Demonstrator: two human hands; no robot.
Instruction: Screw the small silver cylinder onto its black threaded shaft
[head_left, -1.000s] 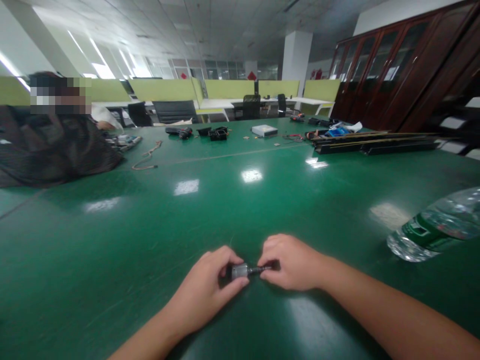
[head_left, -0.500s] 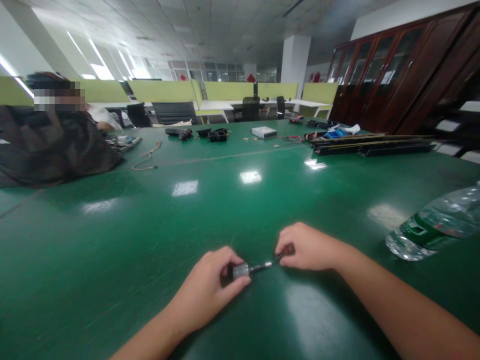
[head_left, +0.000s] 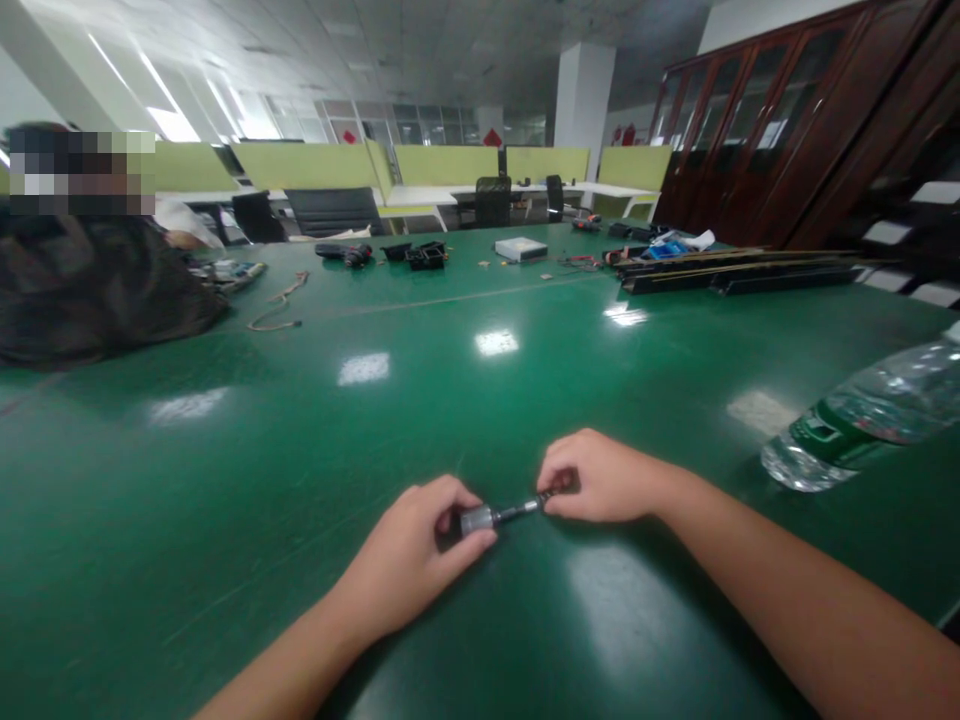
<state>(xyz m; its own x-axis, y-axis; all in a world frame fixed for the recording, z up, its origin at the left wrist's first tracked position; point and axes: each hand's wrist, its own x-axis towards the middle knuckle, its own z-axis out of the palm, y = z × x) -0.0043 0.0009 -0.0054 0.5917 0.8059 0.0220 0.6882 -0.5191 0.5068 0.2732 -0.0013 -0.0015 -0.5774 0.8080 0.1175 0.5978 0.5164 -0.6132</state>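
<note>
Thumb and fingers of my left hand (head_left: 420,545) grip a small grey cylindrical tool (head_left: 477,519) over the green table (head_left: 315,460). A dark shaft with a silvery tip (head_left: 530,506) points right from the tool. My right hand (head_left: 596,476) pinches a small dark piece (head_left: 551,492), its fingers curled around most of it. That piece is right at the silvery tip and seems to touch it; the exact contact is too small to make out.
A clear bottle with a green label (head_left: 847,425) lies at the right. Toward the back are a dark bag (head_left: 97,290), a cord (head_left: 274,315), black parts (head_left: 425,256), a white box (head_left: 520,248) and long dark bars (head_left: 675,278). A person's head shows behind the bag.
My right hand has brought the dark piece up to the silvery tip, closing the small gap between them. The whole view has shifted slightly.
</note>
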